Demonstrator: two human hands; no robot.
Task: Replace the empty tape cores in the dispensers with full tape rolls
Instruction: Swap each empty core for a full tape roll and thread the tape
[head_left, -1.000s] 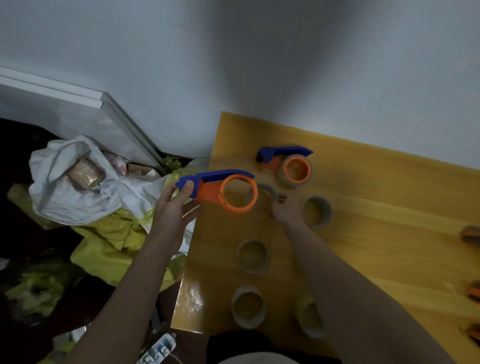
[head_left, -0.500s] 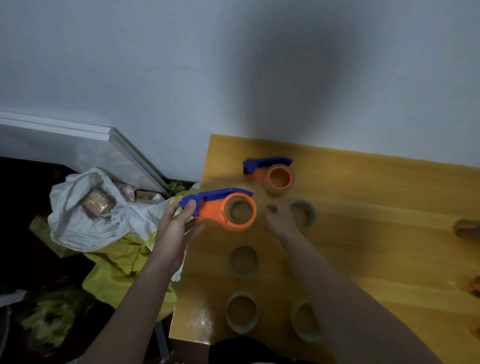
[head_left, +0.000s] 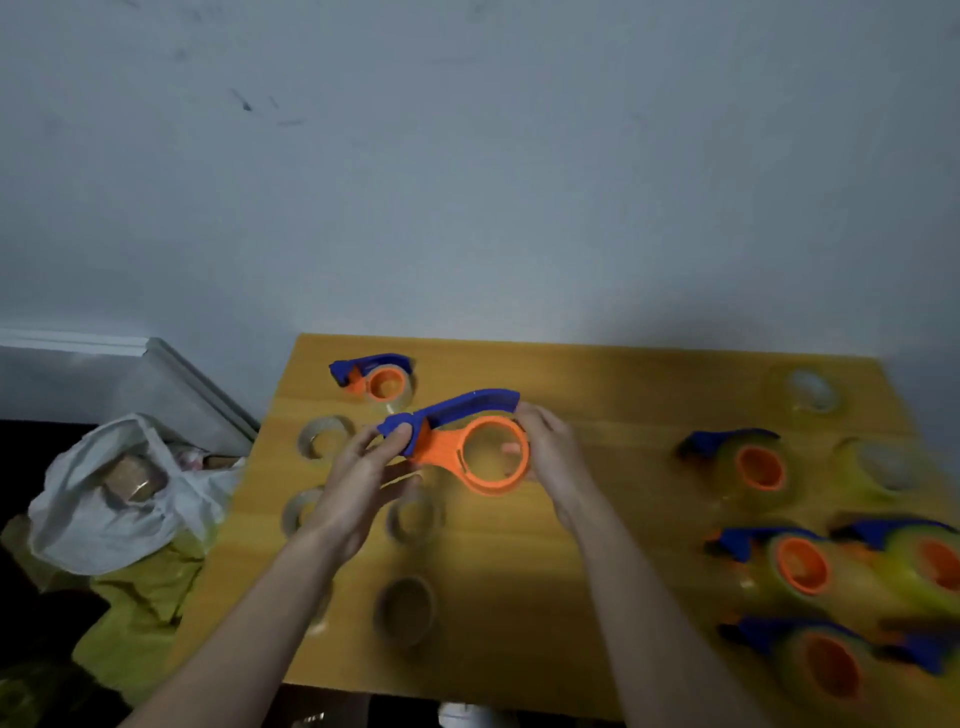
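Both hands up over yellow wooden table. Left hand pinches blue handle of empty orange-ring plastic tape dispenser, thumb on top; right hand grips ring at 3 o'clock, fingertip poking through.

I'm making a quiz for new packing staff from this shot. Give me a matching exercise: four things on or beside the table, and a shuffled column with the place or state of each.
Things
1. dispenser with bare orange ring
2. dispenser at the far left corner of the table
3. white bag
4. empty tape cores

Places or states
A. on the floor, left of the table
B. held in the air by left hand and right hand
C. lying alone near the wall
D. scattered on the left part of the table

Pairs: 1-B, 2-C, 3-A, 4-D
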